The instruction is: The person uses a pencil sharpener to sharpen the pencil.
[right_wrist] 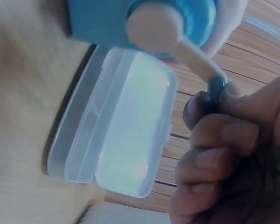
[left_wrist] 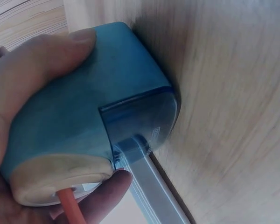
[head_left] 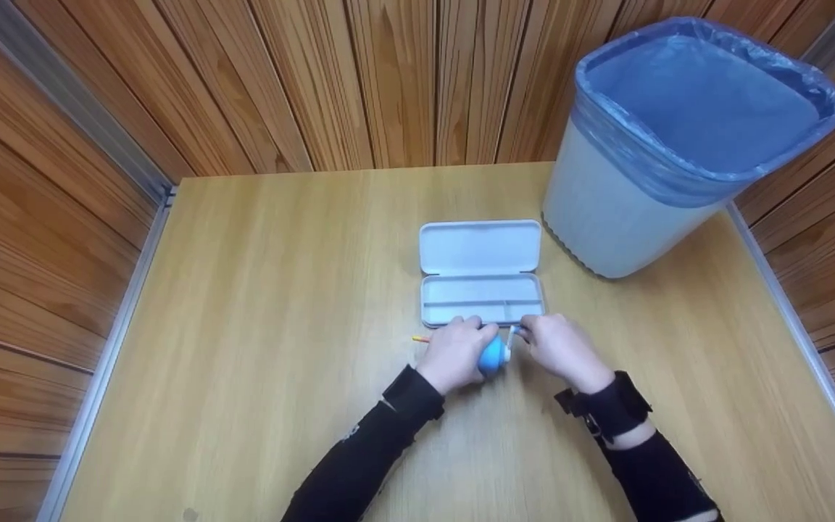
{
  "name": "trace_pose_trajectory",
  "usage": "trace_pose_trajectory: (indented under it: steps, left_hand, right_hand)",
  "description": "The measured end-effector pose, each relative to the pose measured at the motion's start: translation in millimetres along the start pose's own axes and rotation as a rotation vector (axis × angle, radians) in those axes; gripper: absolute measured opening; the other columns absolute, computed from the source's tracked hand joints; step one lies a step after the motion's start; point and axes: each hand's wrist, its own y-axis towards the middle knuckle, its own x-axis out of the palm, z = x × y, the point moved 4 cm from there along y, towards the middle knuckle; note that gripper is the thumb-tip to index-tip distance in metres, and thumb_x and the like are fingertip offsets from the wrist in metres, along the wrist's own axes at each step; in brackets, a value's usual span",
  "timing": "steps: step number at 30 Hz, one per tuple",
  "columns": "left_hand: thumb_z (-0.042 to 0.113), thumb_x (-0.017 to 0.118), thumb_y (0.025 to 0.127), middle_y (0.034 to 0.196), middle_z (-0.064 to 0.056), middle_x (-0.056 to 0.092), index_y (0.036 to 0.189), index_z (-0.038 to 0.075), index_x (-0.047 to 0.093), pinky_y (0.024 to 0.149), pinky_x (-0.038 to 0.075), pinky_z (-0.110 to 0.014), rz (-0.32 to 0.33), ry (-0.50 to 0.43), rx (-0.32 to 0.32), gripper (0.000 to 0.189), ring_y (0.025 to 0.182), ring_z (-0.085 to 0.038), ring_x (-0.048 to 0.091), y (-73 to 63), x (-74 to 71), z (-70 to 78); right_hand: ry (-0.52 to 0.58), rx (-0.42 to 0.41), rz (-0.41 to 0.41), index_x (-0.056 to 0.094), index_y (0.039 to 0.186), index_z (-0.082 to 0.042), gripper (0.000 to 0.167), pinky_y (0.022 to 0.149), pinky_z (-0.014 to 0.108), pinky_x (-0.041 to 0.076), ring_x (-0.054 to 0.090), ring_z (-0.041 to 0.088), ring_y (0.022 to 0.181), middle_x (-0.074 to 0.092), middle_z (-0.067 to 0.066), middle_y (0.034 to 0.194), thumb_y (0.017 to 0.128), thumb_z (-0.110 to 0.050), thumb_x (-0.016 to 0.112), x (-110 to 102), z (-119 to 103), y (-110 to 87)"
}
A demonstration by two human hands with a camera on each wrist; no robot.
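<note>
A blue pencil sharpener (head_left: pixel 491 357) sits on the tabletop (head_left: pixel 280 290), below the centre of the head view. At its nine o'clock side, the left hand (head_left: pixel 452 353) wraps round the body, thumb over it, hiding much of it from the head view. An orange pencil (left_wrist: pixel 71 207) sticks out of the sharpener toward nine. At three o'clock, the right hand (head_left: pixel 566 350) has its fingers curled, pinching the dark knob of the white crank (right_wrist: pixel 196 58). Just beyond, at twelve, an open pale pencil case (head_left: pixel 480 248) blocks the way forward; whether either hand touches its near edge cannot be told. Between one and two stands a white bin (head_left: pixel 606 210) with a blue liner (head_left: pixel 707 109).
</note>
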Motion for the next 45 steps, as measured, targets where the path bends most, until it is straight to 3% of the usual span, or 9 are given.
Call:
trace_pose_trajectory:
  steps: [10, 15, 19, 26, 34, 45]
  left_hand:
    - [0.036, 0.09, 0.067, 0.104, -0.003, 0.068, 0.118, 0.02, 0.062, 0.067, 0.055, -0.033, -0.013, -0.014, -0.009, 0.06, 0.088, -0.022, 0.064, 0.0, -0.9, 0.2]
    - [0.036, 0.09, 0.067, 0.103, -0.003, 0.068, 0.114, 0.019, 0.062, 0.066, 0.055, -0.033, -0.003, -0.016, -0.001, 0.057, 0.086, -0.022, 0.064, -0.1, -1.3, 1.3]
    - [0.036, 0.09, 0.067, 0.103, -0.002, 0.067, 0.115, 0.019, 0.062, 0.066, 0.055, -0.033, 0.011, -0.02, -0.006, 0.058, 0.087, -0.022, 0.064, -1.0, -1.1, 0.9]
    - [0.035, 0.09, 0.066, 0.101, -0.002, 0.068, 0.111, 0.019, 0.062, 0.064, 0.054, -0.033, 0.026, -0.019, -0.008, 0.056, 0.085, -0.022, 0.064, -0.9, -0.6, -0.1]
    - [0.033, 0.091, 0.066, 0.105, -0.003, 0.067, 0.116, 0.019, 0.061, 0.067, 0.055, -0.034, -0.016, -0.025, -0.028, 0.059, 0.088, -0.023, 0.064, 0.4, -0.2, -2.5]
    - [0.032, 0.09, 0.067, 0.107, -0.003, 0.067, 0.117, 0.02, 0.062, 0.07, 0.054, -0.033, -0.045, -0.058, -0.043, 0.059, 0.09, -0.023, 0.063, 1.1, 1.8, -0.6]
  right_hand:
    - [0.01, 0.069, -0.144, 0.063, 0.082, -0.003, 0.015, 0.057, 0.034, 0.044, 0.052, 0.021, 0.062, 0.059, 0.008, 0.071, 0.094, -0.009, 0.058, 21, 18, 23.3]
    - [-0.022, 0.073, -0.16, 0.063, 0.077, -0.005, 0.015, 0.055, 0.034, 0.042, 0.051, 0.021, 0.062, 0.058, 0.007, 0.069, 0.092, -0.007, 0.059, 35, 22, 22.7]
    - [-0.037, 0.07, -0.157, 0.06, 0.075, -0.007, 0.013, 0.053, 0.033, 0.04, 0.048, 0.02, 0.062, 0.054, 0.005, 0.069, 0.087, -0.001, 0.058, 46, 20, 16.0]
    - [-0.095, -0.045, -0.094, 0.052, 0.062, -0.007, 0.021, 0.048, 0.04, 0.041, 0.044, 0.021, 0.053, 0.049, 0.004, 0.059, 0.075, 0.003, 0.064, 61, 7, -8.2]
    - [-0.065, -0.042, -0.097, 0.047, 0.06, -0.011, 0.03, 0.049, 0.037, 0.038, 0.037, 0.018, 0.053, 0.039, -0.002, 0.058, 0.08, 0.001, 0.066, 62, -10, -29.9]
    - [-0.068, -0.024, -0.086, 0.054, 0.063, -0.008, 0.025, 0.05, 0.038, 0.04, 0.043, 0.019, 0.053, 0.049, 0.002, 0.058, 0.08, 0.0, 0.071, 52, -18, -46.2]
